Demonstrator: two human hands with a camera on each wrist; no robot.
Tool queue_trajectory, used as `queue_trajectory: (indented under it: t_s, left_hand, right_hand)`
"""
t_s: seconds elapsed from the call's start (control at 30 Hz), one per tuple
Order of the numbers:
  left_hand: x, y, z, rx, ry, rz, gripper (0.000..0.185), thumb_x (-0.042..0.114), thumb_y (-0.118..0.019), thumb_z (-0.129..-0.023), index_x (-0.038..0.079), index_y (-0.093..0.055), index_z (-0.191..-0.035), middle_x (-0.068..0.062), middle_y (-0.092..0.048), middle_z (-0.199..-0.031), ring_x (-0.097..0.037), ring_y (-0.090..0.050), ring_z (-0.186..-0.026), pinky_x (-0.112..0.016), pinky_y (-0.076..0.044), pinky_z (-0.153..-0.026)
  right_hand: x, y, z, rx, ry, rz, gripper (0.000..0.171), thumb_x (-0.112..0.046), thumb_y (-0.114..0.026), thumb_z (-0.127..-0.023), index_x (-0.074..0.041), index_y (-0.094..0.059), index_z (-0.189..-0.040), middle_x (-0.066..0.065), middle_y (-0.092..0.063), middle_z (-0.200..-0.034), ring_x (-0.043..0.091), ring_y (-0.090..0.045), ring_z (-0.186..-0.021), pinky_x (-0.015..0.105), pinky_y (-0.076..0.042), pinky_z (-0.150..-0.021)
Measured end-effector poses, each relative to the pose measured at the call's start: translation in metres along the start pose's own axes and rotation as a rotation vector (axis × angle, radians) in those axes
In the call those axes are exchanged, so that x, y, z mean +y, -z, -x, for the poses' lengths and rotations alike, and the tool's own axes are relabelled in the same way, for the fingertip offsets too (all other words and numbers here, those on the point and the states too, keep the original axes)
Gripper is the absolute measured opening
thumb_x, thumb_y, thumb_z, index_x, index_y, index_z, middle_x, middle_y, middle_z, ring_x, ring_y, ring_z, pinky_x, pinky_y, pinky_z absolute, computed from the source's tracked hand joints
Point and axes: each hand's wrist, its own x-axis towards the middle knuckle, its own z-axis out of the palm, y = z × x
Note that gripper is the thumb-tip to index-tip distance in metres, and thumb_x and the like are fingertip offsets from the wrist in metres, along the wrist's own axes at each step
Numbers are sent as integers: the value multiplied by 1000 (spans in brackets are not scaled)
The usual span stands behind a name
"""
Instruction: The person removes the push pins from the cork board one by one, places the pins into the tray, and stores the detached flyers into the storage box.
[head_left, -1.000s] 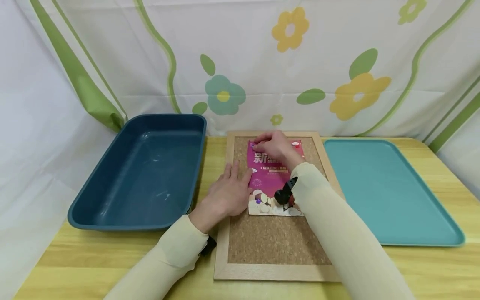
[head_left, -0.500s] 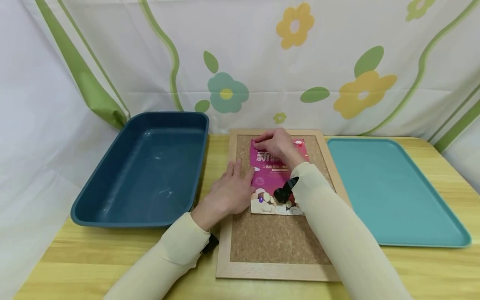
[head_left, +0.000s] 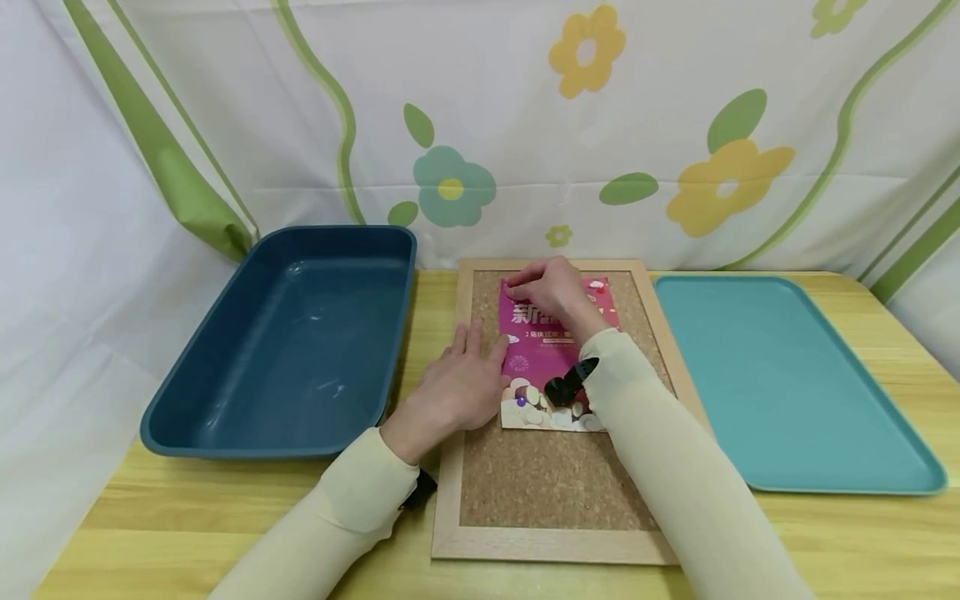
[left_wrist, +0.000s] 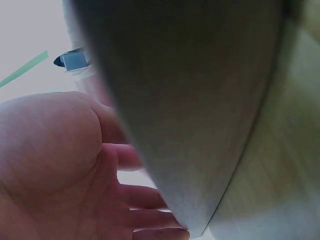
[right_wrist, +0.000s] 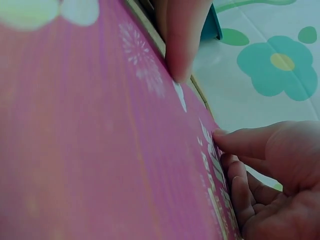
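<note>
One poster (head_left: 551,362) is borne by one corkboard (head_left: 555,483), between one blue bin (head_left: 300,350) and one teal tray (head_left: 787,375). The left hand (head_left: 465,387) is laid, fingers released, at the poster's left edge; the right hand (head_left: 555,292) is bent over its upper-left corner, fingers curled, any grasp undiscernible.

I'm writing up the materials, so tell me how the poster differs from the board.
Colour: the poster is mostly pink-purple with pale lettering; the board is speckled brown cork.
Edges: the poster has no separate frame, while the board has a pale wooden one.
Size: the poster is smaller, leaving cork showing on the larger board.
Shared: both are rectangular, longer than wide.
</note>
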Motion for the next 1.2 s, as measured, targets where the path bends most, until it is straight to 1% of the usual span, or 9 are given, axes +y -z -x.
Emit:
queue_trajectory:
  t_s: [0.13, 0.33, 0.43, 0.6, 0.83, 1.2]
  left_hand:
    - [0, -1, 0, 4, -5, -4, 64, 42, -44, -113, 21, -25, -171, -23, -8, -179, -42, -8, -166, -52, -31, -131]
    - [-1, -1, 2, 3, -10, -11, 65, 42, -44, -113, 20, -25, -171, -23, -8, -179, -43, -8, -166, -53, -31, -130]
    - [-1, 0, 2, 7, -11, -11, 65, 41, -44, -113, 20, -25, -171, -23, -8, -179, -43, -9, -166, -53, -30, -131]
    - [0, 0, 1, 5, -19, -18, 64, 41, -42, -113, 18, -24, -171, -24, -7, -179, -44, -7, -166, -53, -29, -131]
    - [-2, -1, 1, -10, -13, -25, 64, 41, -41, -114, 18, -23, -171, -23, -5, -179, -43, -7, -166, -52, -28, -132]
    - [-1, 1, 3, -9, -16, -40, 64, 41, -40, -114, 19, -22, -171, -25, -6, -178, -44, -7, -166, -52, -29, -131]
  right_hand:
    - [-1, 0, 0, 1, -8, 8, 24, -28, -78, -98, -23, -82, -121, 5, -73, -132, 26, -59, -123, 46, -49, -105]
    - [-4, -2, 1, -7, -12, 41, 23, -26, -78, -99, -23, -82, -121, 7, -73, -127, 26, -60, -118, 42, -52, -100]
    - [-5, -1, 2, 1, -8, 54, 22, -26, -77, -99, -23, -82, -120, 6, -73, -127, 25, -60, -117, 42, -51, -99]
    - [-6, 0, 1, 17, -4, 58, 19, -24, -76, -100, -22, -82, -118, 6, -73, -127, 24, -59, -116, 41, -49, -99]
    - [-5, -4, 0, 9, 5, 62, 18, -23, -77, -99, -21, -83, -116, 6, -74, -125, 24, -59, -113, 39, -49, -95]
    - [-7, -3, 2, 16, 5, 61, 16, -22, -76, -100, -20, -83, -114, 7, -74, -124, 25, -59, -111, 37, -49, -90]
